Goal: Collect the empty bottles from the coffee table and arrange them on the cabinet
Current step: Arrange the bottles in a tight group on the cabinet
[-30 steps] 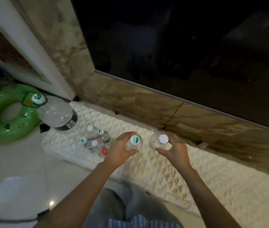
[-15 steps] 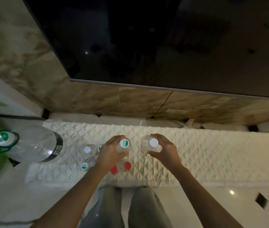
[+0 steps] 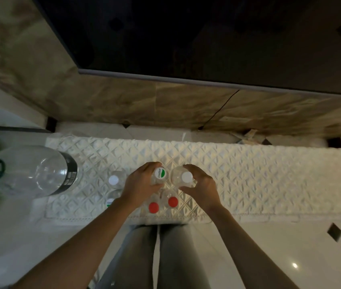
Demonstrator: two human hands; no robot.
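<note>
The quilted white runner [image 3: 249, 170] that covers the cabinet top serves as the landmark here. Near its middle, the left hand [image 3: 139, 184] curls round a clear bottle with a green-and-white cap [image 3: 160, 175]; the fingers wrap the far side and the thumb the near side, so the cap shows just right of the knuckles. Just beside it, further right along the runner, the right hand [image 3: 202, 186] cups a second clear bottle with a plain white cap [image 3: 186, 177], the fingers arching over the far side and the thumb reaching under the near side. This bottle sits left of the palm, between the two hands, and the two bottles look nearly touching. Whether either bottle's base rests on the runner cannot be told from above.

Toward the runner's near edge, just under the two hands, stand two bottles with red caps [image 3: 153, 207], side by side. Left of the left hand stands another white-capped bottle [image 3: 113, 180], and nearer the runner's front edge a further bottle [image 3: 111, 200] is partly hidden by the left wrist. At the runner's left end stands a large clear bottle with a dark label band [image 3: 40, 170], its green-and-white cap pointing out past the runner's left end.
</note>
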